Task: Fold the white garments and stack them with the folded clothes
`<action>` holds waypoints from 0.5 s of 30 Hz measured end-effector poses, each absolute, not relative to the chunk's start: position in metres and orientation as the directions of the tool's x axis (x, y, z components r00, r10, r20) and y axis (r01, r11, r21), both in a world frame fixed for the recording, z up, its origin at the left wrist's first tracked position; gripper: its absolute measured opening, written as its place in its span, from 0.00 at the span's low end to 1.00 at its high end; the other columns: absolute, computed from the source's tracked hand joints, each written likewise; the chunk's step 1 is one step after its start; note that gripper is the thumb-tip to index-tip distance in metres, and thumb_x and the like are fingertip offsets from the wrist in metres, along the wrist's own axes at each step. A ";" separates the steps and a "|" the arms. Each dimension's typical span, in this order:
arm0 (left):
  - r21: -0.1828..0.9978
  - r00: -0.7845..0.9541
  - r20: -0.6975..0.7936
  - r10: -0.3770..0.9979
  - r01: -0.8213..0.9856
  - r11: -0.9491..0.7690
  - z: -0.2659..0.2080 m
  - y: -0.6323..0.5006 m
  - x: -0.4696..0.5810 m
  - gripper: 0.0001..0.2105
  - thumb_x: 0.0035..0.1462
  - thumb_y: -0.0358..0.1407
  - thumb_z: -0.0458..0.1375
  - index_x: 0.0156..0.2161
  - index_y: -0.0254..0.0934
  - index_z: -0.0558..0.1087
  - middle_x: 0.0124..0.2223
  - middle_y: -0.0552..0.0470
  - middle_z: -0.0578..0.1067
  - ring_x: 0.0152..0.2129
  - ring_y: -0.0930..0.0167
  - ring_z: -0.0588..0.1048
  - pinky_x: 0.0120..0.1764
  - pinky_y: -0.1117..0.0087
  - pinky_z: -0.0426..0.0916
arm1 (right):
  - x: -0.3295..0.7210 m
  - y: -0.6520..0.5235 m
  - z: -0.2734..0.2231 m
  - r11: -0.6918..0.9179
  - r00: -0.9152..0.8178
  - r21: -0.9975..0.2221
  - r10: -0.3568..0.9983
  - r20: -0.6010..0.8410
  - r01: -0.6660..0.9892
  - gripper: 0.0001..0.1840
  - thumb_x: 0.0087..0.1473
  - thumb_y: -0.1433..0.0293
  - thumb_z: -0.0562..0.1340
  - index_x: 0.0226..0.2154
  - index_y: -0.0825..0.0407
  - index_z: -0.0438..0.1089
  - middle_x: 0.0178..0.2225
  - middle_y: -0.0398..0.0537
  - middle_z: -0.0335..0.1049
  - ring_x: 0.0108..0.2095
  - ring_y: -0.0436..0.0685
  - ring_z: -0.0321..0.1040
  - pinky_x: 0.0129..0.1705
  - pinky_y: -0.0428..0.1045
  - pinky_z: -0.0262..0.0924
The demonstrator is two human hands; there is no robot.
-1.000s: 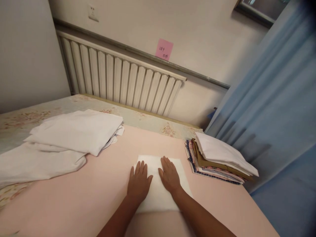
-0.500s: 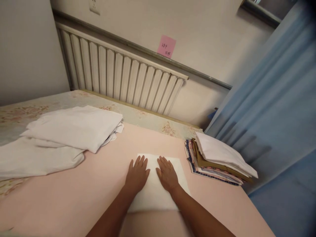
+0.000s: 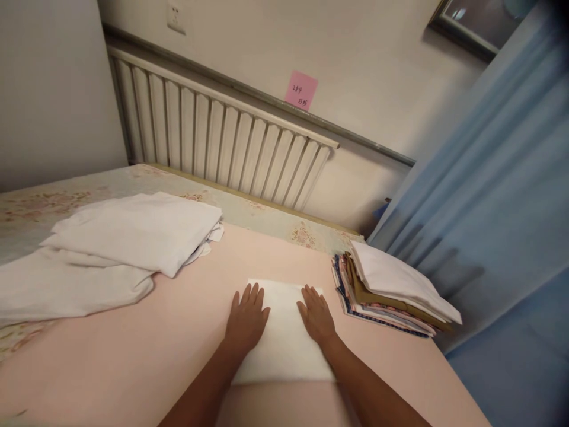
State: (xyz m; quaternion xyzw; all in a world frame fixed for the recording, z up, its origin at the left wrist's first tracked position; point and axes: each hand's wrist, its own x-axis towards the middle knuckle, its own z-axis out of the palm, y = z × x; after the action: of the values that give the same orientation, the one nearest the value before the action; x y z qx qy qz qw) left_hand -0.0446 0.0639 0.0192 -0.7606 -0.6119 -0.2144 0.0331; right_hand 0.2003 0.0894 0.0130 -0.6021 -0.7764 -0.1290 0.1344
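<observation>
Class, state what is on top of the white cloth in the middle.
On the white cloth lie the left hand and right hand; the parts they cover cannot be seen.

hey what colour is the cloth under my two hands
The cloth is white, with no pattern showing; the head view shows it best.

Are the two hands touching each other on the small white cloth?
No, the left hand and the right hand lie apart, with part of the white cloth visible between them.
</observation>
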 end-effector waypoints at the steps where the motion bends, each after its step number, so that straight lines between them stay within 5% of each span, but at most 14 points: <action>1: 0.210 0.159 0.368 0.916 0.945 -0.249 0.019 0.064 -0.045 0.23 0.63 0.41 0.42 0.61 0.38 0.62 0.64 0.46 0.61 0.63 0.61 0.55 0.61 0.50 0.48 | 0.204 0.089 0.011 0.227 -0.225 0.038 0.904 0.365 0.973 0.26 0.65 0.59 0.45 0.60 0.52 0.59 0.62 0.53 0.56 0.63 0.61 0.50 0.62 0.61 0.46; 15: 0.194 0.169 0.378 0.910 0.947 -0.256 0.022 0.062 -0.044 0.23 0.63 0.40 0.43 0.60 0.37 0.63 0.64 0.46 0.61 0.62 0.59 0.57 0.61 0.49 0.50 | 0.223 0.080 0.000 0.162 -0.160 0.030 0.899 0.407 0.986 0.28 0.65 0.59 0.43 0.59 0.54 0.60 0.61 0.54 0.57 0.63 0.61 0.50 0.61 0.61 0.47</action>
State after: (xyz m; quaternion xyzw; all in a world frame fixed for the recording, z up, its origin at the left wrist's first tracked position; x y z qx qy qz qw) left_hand -0.0436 0.0618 0.0217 -0.7634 -0.6082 -0.2132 0.0428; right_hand 0.2226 0.0799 0.0005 -0.6307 -0.7474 -0.1461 0.1491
